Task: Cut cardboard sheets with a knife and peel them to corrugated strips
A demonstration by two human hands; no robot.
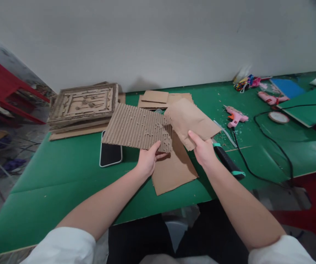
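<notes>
My left hand [147, 160] grips the near right corner of a ribbed, corrugated cardboard sheet [136, 127] and holds it above the green table [64, 168]. My right hand [202, 150] pinches a thin brown paper layer [189, 121], peeled off the corrugated sheet and still joined to it near the middle. A flat brown cardboard piece [173, 172] lies on the table under both hands. A black and teal utility knife [228, 162] lies just right of my right wrist.
A phone [110, 154] lies face up under the corrugated sheet's left part. A cardboard maze box [83, 104] sits at the back left, loose cardboard pieces [158, 98] behind. Pink glue guns [236, 117] with a black cord [273, 145], tape and coloured sheets lie at right.
</notes>
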